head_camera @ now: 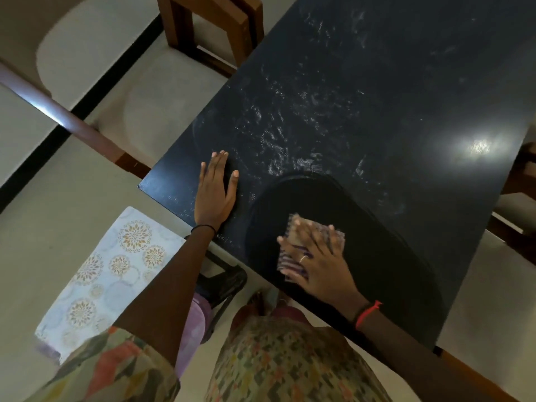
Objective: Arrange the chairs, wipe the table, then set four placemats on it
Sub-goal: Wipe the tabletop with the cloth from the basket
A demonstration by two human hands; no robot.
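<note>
Left hand: the left hand [216, 192] is laid palm down on the surface [377, 97] near its near-left corner. The fingers are straight and close together, the thumb is spread to the right, and nothing is held.
Right hand: the right hand [316, 262] is pressed flat on the cloth [285, 261]. The fingers are straight and slightly spread, not curled round it.
Arms: both forearms are stretched forward from the near side. The right one crosses the near edge of the surface.
Cloth: a purple striped cloth is pinned flat close to the near edge. Its left and far borders show past the fingers.
Surface: it is dark and glossy. A darker arched patch [333, 198] is seen around and beyond the cloth, and pale streaks [290, 126] are spread over the part beyond it.
Edges and room: the left edge runs from the near-left corner toward the far side. A broad stretch of the surface extends far and right of both hands.
Placemat: a pale placemat [110, 271] with round floral motifs lies off the surface, left of the near-left corner and beside the left forearm. What carries it cannot be told.
Chairs: a wooden chair [208, 27] stands at the far-left edge. Part of another chair [519, 204] is seen at the right edge. A dark frame [229, 282] stands under the near edge, below the left forearm.
</note>
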